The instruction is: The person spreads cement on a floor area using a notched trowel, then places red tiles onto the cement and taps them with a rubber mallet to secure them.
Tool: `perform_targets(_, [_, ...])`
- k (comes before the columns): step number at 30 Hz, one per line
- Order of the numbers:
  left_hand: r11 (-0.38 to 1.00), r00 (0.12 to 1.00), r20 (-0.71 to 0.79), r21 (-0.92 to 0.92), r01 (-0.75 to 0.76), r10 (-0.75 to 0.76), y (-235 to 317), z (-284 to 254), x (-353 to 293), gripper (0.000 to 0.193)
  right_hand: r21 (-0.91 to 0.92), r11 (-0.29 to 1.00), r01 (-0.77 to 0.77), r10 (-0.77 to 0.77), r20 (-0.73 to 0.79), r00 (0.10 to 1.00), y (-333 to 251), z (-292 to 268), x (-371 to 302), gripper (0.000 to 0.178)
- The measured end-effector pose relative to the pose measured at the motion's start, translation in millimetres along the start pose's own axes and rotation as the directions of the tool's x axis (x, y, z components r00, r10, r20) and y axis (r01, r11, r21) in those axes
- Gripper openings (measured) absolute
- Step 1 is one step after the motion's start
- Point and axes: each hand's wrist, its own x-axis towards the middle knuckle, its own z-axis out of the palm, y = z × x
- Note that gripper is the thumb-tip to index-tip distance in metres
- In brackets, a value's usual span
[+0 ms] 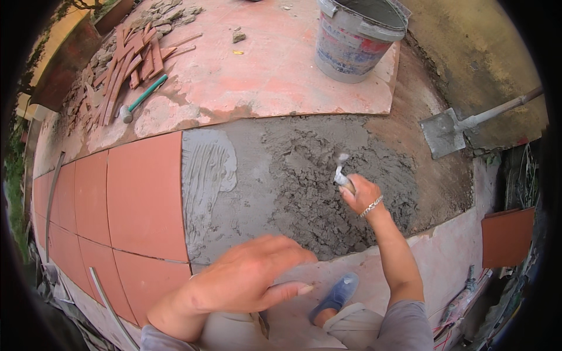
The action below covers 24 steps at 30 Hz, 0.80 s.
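My right hand [360,195] is wrapped round the wooden handle of a trowel [339,175]. The trowel's metal neck shows, while its blade is hard to tell from the grey mortar [316,193] it is over. Rough, lumpy mortar lies around it, with a flatter patch to the left. Empty and with fingers apart, my left hand [252,272] hangs in the air at the near side, between me and the mortar. A band of wet, ridged cement paste [205,161] borders the laid reddish tiles [146,187] at the left.
A bucket of grey mix [354,50] stands at the back right. A shovel [448,131] leans by the wall. Tile offcuts [132,64], rubble [161,17] and a green-handled hammer [143,99] lie at the back left. A spare tile [506,237] is at the right.
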Motion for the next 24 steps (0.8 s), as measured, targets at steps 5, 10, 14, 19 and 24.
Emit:
perform_targets(5, [0.999,0.999,-0.046,0.033,-0.006,0.007,5.7,-3.1,-16.1,0.038,-0.379,0.917,0.122,-0.142,-0.023,0.99,-8.2,25.3,103.2,0.033])
perform_targets(10, [0.997,1.0,-0.013,0.079,-0.003,0.004,7.9,-6.9,-25.1,0.04,-0.067,0.996,0.055,-0.07,-0.245,0.967,-44.5,46.3,94.7,0.028])
perform_targets(14, [0.996,1.0,-0.004,0.085,0.009,-0.009,7.4,-11.2,-30.9,0.042,-0.081,0.961,-0.265,0.276,0.172,0.946,-75.8,39.3,59.3,0.035])
perform_targets(19, [0.995,0.999,0.004,0.094,0.033,-0.034,5.2,-12.3,-31.0,0.043,-0.186,0.908,-0.377,0.418,0.309,0.855,-88.3,48.9,55.5,0.041])
perform_targets(24, [0.994,0.996,0.023,0.07,0.085,-0.087,-0.3,-12.7,-21.6,0.044,-0.173,0.897,-0.407,0.442,0.299,0.846,-67.1,47.7,94.9,0.044])
